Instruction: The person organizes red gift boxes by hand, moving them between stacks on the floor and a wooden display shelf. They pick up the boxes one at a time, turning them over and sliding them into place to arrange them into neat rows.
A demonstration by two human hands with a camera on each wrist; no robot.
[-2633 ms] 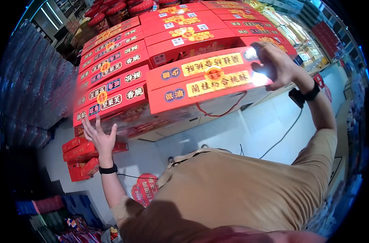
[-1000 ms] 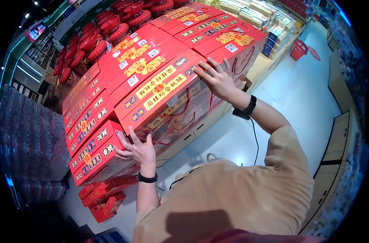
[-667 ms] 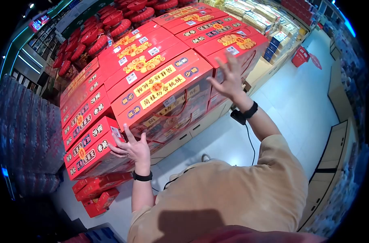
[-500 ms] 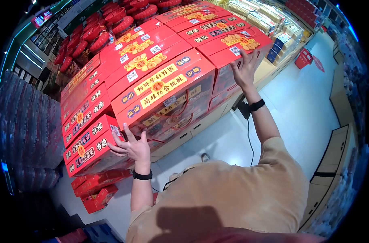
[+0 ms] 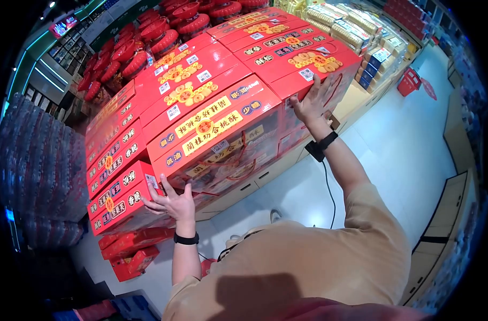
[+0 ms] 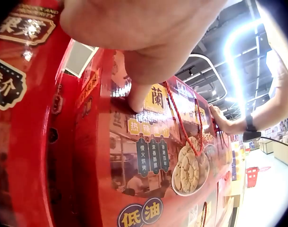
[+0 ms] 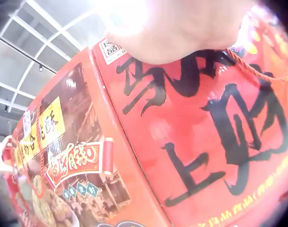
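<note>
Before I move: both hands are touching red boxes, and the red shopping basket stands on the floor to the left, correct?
Not quite: the red shopping basket stands on the floor to the right, as the head view shows. The left hand and right hand do touch red boxes.

I see on this person a plain tan shirt (image 5: 335,257) with short, loose sleeves (image 5: 364,206). There is a black left wristband (image 5: 186,239) and a black right wristband (image 5: 327,140). Next to the latter is one small dark box (image 5: 314,151), from which a thin black cable (image 5: 333,198) hangs in a curve.
</note>
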